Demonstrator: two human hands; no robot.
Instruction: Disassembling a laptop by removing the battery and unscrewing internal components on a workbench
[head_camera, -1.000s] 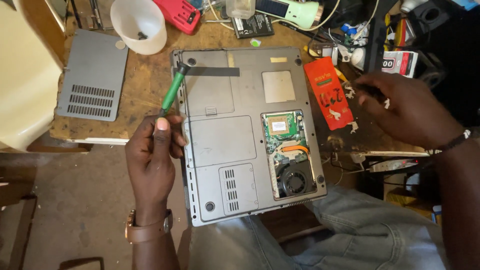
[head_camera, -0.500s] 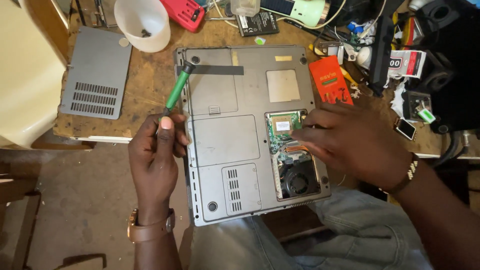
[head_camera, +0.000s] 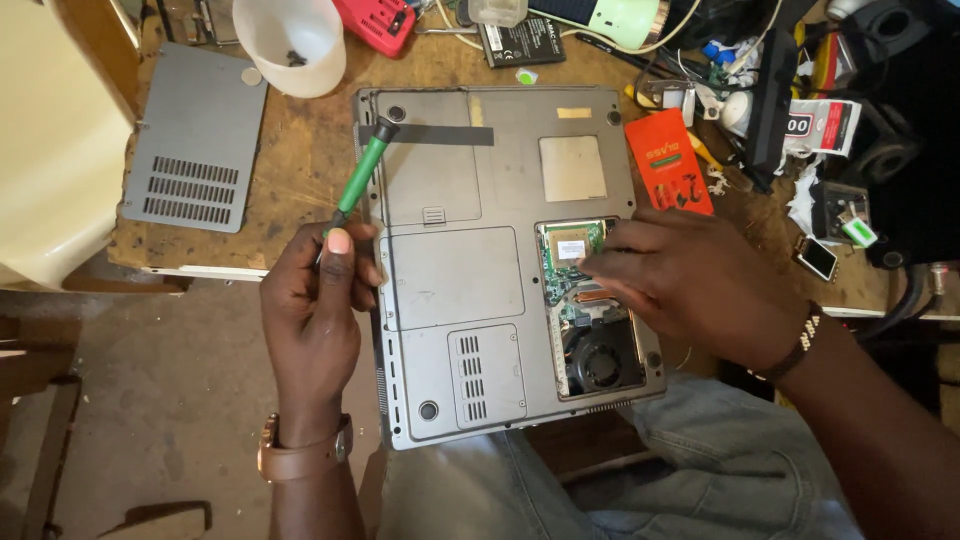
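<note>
A scuffed brown wooden workbench (head_camera: 300, 170) fills the far half of the view from above, its right end piled with cables, small gadgets and tools, while bare concrete floor shows on the near left. Lying upside down across the bench's near edge and over the person's jeans-clad lap is a grey plastic laptop (head_camera: 480, 260), its underside facing up and one cover removed at the right, so that a green circuit card and a round black fan sit exposed in the open bay (head_camera: 590, 320). The left hand (head_camera: 318, 305), a brown watch on its wrist, is curled shut around a green-handled screwdriver (head_camera: 358, 185), thumb pressed against the shaft; the tool slants away to the far right, its black end resting at the laptop's far left corner by a screw hole. The right hand (head_camera: 690, 285), wearing a beaded wristband, lies palm down over the open bay, fingers bunched together with their tips on the green card; whether they pinch anything I cannot tell. To the far left lies a separate grey vented plastic panel (head_camera: 195, 150), beside it a white plastic cup (head_camera: 290, 40), and just right of the laptop an orange card packet (head_camera: 668, 160).
</note>
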